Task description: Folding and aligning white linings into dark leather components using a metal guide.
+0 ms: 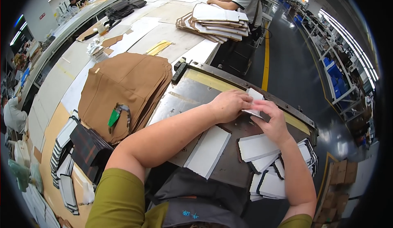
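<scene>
A small white panel (254,93), perhaps folded, lies at the far side of a metal-topped bench (176,105). The fingers of my left hand (231,106) press together on its left side. My right hand (272,119) has its thumb and fingers closed at the near right edge of the same panel; part of the panel is hidden under the fingers. Closer to me lies a larger white panel (208,151) with dark edges. Under and around my right forearm, several white dark-edged panels (258,147) are spread in an overlapping pile.
Left of the bench lies a stack of brown cut pieces (123,78) with a green-handled tool (113,117) on it. Dark plaid pieces (88,143) sit nearer. A metal rail (286,107) borders the bench. Beyond, a person (247,3) works by stacked white boards (219,17).
</scene>
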The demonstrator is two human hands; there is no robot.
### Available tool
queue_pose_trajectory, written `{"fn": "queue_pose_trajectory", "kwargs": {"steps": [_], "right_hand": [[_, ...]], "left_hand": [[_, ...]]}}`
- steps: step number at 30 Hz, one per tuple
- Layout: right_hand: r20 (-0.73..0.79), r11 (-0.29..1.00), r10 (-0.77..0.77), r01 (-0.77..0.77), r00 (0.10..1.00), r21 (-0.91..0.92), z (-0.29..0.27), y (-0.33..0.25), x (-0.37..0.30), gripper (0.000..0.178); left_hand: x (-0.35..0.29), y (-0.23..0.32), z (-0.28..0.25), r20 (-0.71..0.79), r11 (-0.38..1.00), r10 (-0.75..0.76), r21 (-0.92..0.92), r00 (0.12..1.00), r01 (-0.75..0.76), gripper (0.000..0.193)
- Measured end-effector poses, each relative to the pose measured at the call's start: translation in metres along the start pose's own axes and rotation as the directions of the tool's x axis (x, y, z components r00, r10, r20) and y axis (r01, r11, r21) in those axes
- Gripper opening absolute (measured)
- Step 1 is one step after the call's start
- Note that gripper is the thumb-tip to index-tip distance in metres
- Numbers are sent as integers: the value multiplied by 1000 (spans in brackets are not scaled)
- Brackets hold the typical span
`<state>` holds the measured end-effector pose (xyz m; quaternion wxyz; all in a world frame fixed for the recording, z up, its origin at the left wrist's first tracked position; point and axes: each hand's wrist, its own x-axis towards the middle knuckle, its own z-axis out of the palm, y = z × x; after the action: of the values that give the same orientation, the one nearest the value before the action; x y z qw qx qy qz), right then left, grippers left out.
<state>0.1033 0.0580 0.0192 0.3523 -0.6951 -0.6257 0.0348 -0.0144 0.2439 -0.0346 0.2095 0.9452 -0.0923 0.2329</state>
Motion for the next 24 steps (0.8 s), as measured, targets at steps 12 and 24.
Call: {"fn": "queue_pose_trajectory", "kwargs": {"steps": [12,24], "right_hand": [[73,939,-48,70,996,-338,15,25,-9,43],[139,915,-4,60,990,-399,14,21,-7,54]], "left_hand": [[-1,7,-14,-57,995,-78,57,995,81,31],[1,11,-8,-49,985,-108,127,993,114,38]]}}
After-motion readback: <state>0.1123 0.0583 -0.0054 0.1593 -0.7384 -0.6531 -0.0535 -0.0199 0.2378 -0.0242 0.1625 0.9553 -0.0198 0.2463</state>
